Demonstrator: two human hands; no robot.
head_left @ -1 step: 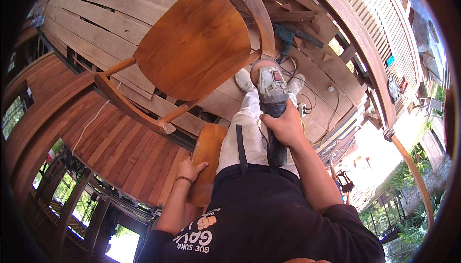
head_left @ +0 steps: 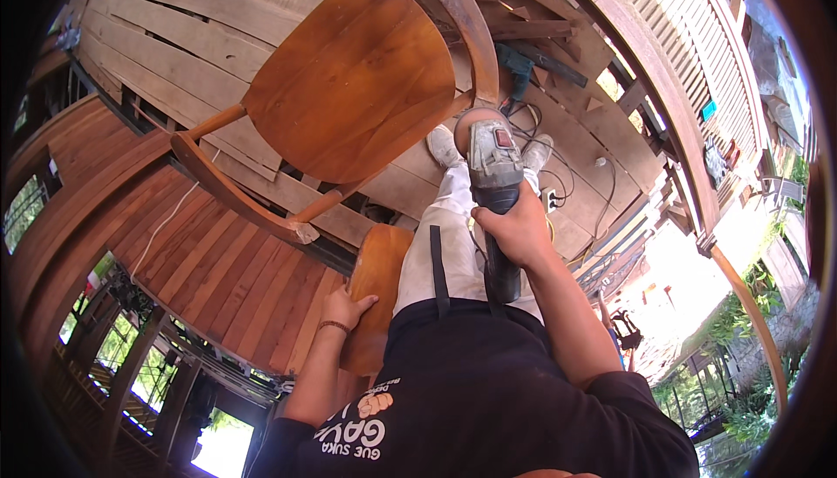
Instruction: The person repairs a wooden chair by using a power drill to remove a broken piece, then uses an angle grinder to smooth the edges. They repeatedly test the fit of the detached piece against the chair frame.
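Observation:
My right hand [head_left: 516,223] is wrapped round the dark body of an angle grinder [head_left: 495,157]. The grinder's grey head points away from me, and a round brownish disc [head_left: 478,117] shows at its far end, close to the curved frame of a wooden chair. That chair's glossy orange-brown seat [head_left: 353,77] lies ahead and to the left. Beside my left thigh is a smooth brown wooden board [head_left: 380,260], partly covered by my leg and shirt. My left hand [head_left: 347,308] grips its left edge, thumb over the face and the other fingers partly hidden.
A teal power tool [head_left: 516,68] and cables [head_left: 602,208] lie on the plank floor [head_left: 174,46] beyond my feet. Wood offcuts [head_left: 540,29] are piled at the far side. A slatted wooden surface [head_left: 218,286] stands left, with a thin white cord across it. A curved rail [head_left: 671,129] runs along the right.

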